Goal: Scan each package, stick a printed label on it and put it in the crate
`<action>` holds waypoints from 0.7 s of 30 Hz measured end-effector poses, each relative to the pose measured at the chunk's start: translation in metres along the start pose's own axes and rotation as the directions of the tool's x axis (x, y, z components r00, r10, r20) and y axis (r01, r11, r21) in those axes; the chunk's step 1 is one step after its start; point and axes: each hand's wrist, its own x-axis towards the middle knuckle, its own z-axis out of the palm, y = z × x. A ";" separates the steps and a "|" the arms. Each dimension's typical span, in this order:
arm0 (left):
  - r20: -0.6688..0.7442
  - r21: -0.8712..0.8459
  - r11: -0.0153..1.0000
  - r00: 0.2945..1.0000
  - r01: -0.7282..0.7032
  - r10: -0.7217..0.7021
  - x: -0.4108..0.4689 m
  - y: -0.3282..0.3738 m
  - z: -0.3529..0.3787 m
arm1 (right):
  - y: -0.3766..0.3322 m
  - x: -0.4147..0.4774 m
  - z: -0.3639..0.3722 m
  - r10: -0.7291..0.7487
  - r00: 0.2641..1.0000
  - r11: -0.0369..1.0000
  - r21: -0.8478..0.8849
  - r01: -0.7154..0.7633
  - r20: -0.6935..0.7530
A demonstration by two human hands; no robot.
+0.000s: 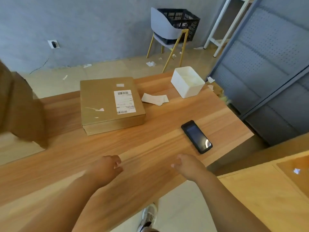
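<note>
Looking down across a long table of pale, streaky wood grain. Holding the left hand just above the near part of the board, fingers loosely curled and slightly parted, gripping nothing. Holding the right hand alongside, apart from the left, thumb and fingers relaxed and a little spread, likewise gripping nothing. Spotting the package, a flat, square, matte brown cardboard box, lying level on the far-left part of the table, well beyond both hands, with a white rectangular printed label bearing barcodes stuck flat on its top. Noting a loose, fanned stack of white paper labels lying just right of the package. Catching a glossy black handheld device, slab-shaped with rounded corners, lying screen-up near the right hand. Passing a smooth white open-topped rectangular tub at the far right corner. Picking out the black lattice-walled plastic crate sitting on a grey moulded chair with thin gold legs, beyond the table by the wall. Glimpsing blurred brown cardboard at the left edge and a tan carton at lower right.
</note>
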 end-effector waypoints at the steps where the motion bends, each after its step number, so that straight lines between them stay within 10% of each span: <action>1: 0.018 0.014 1.000 1.000 0.011 -0.012 0.007 0.013 0.005 | 0.013 0.009 -0.007 0.018 1.000 0.999 -0.031 -0.019 -0.018; 9: 0.066 0.054 0.990 0.988 0.133 -0.137 0.043 0.072 0.020 | 0.077 0.083 -0.053 0.077 0.960 0.978 -0.166 -0.125 -0.270; 21: 0.032 0.052 0.968 0.969 0.244 -0.246 0.064 0.078 0.017 | 0.083 0.158 -0.056 0.147 0.980 0.985 -0.067 -0.156 -0.132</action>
